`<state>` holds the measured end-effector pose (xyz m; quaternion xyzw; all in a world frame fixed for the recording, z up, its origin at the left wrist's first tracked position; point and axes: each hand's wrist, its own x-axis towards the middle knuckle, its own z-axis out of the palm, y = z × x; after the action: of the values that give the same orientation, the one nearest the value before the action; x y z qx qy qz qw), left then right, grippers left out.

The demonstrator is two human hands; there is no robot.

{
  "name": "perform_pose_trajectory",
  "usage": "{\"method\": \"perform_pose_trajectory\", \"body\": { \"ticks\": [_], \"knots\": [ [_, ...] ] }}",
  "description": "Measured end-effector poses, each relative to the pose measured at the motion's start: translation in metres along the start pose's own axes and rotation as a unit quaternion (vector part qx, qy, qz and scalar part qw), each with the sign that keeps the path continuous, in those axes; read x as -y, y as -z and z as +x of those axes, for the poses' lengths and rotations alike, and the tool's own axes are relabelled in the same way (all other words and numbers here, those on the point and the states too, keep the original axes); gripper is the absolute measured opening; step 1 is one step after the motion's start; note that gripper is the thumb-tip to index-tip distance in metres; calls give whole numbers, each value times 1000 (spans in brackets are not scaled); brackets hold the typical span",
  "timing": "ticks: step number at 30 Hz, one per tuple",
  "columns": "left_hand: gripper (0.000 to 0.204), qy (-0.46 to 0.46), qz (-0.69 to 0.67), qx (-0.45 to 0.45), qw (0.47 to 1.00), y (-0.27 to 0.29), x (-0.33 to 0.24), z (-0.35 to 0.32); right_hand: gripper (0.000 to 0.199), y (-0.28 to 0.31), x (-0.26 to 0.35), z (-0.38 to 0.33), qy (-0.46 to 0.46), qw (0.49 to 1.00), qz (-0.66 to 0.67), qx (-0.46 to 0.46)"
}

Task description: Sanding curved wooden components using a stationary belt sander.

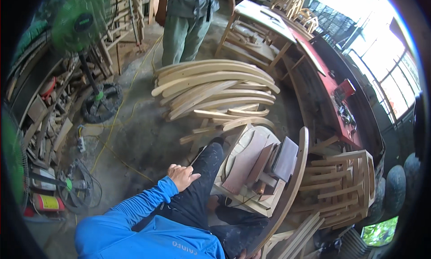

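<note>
My left hand (182,177) lies on my left thigh, thumb apart from the loosely bent fingers, with nothing in it. At the lower edge my right hand (249,254), mostly cut off, grips the near end of a long curved wooden piece (294,187). This piece rises away from me, along the right side of a low wooden stand (224,186). On the stand are a brownish curved board (242,162) and a grey flat-faced block (285,158), tilted among other wood pieces.
Ahead lies a pile of curved wooden pieces (220,84); behind it stands another person (186,30). Wooden frames (341,187) are stacked at right, beside a red-topped bench (323,75). Green fans (83,23) and a yellow cord (117,113) are at left.
</note>
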<state>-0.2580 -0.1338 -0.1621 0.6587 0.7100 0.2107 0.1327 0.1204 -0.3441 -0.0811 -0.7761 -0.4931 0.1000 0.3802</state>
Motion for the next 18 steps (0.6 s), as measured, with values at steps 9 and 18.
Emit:
{"method": "perform_pose_trajectory", "body": {
  "ticks": [9,18],
  "knots": [
    [47,-97,-137,39,985,15,47,26,48,-25,24,53,-50,983,159,79],
    [34,-204,-131,76,967,40,61,19,50,-28,78,83,-102,973,171,115]
  ]
}}
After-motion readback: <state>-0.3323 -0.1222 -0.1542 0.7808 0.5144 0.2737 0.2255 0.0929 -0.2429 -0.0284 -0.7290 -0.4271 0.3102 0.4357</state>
